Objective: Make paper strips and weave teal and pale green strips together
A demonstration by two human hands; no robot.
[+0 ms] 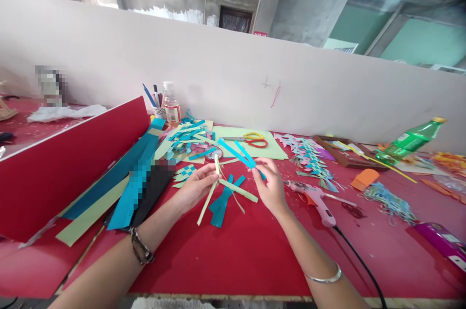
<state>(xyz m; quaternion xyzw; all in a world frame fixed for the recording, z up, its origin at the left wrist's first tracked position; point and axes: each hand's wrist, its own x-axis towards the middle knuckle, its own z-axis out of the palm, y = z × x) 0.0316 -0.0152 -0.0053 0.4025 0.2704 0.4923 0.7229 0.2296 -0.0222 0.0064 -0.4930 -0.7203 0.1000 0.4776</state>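
Note:
My left hand (199,184) pinches pale green paper strips (238,190) near where they cross, their ends sticking out several ways. In my right hand (268,185) are blue paper strips (233,152), held between thumb and fingers and pointing up to the left. Below the hands, more blue strips (223,208) lie crossed on the red table. A small blue and pale green woven piece (184,173) rests just behind my left hand, partly covered by it. Scissors (251,140) with yellow and red handles lie on pale green sheets (274,149) behind my right hand.
To the right lies a pink glue gun (316,202) with a black cord. A green bottle (411,141) leans over a brown tray (342,156). A pile of cut strips (191,137) and a clear bottle (172,105) stand at the back. A red divider (73,163) borders the left.

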